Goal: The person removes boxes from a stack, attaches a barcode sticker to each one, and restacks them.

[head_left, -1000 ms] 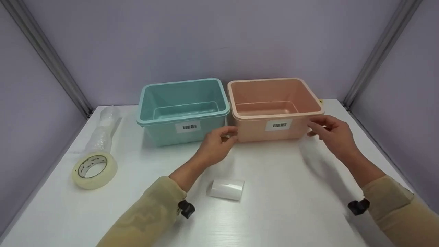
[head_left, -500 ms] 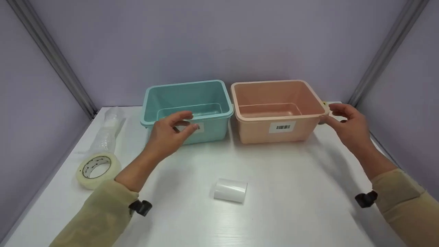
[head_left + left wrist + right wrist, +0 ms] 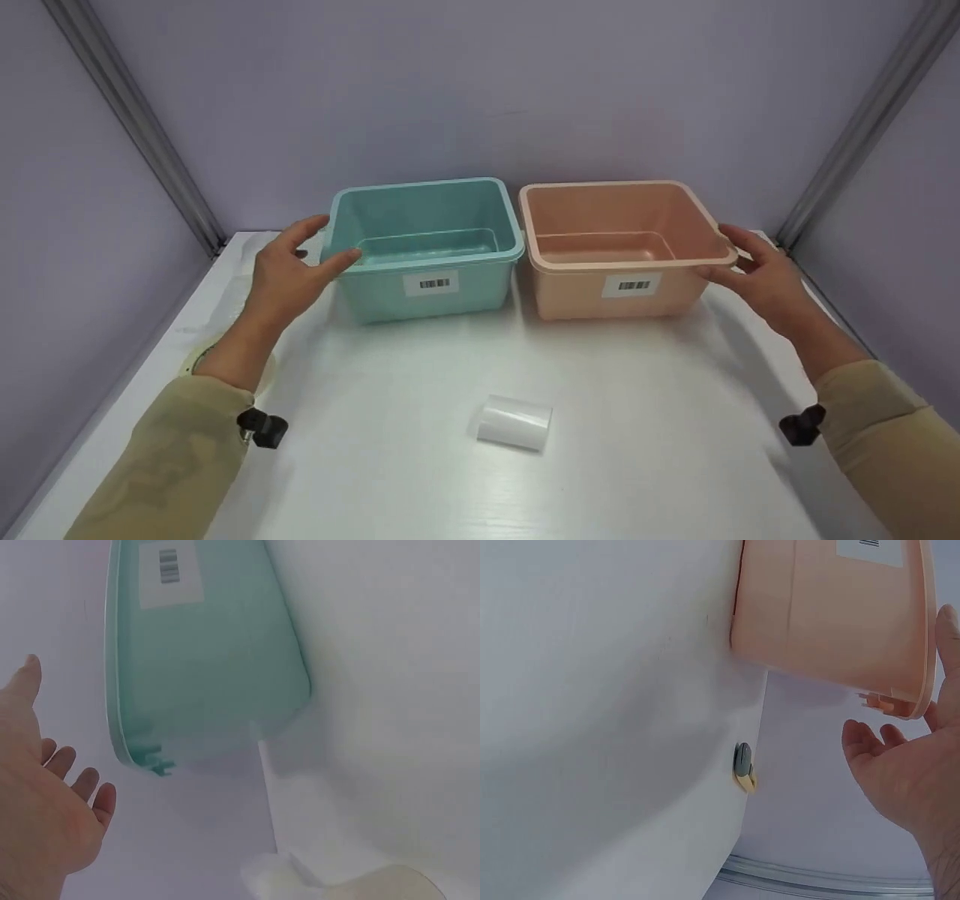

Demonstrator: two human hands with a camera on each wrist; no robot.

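A person's open left hand (image 3: 289,266) reaches the outer left end of a teal bin (image 3: 427,251) while the open right hand (image 3: 757,274) meets the right rim of the peach bin (image 3: 622,247), both bins side by side on the white bench (image 3: 600,465).

Lab booth: plain walls (image 3: 480,90), barcoded bins (image 3: 427,247)

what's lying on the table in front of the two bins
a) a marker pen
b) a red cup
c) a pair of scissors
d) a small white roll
d: a small white roll lies on its side on the white table, nearer the camera than the teal bin and the pink bin.
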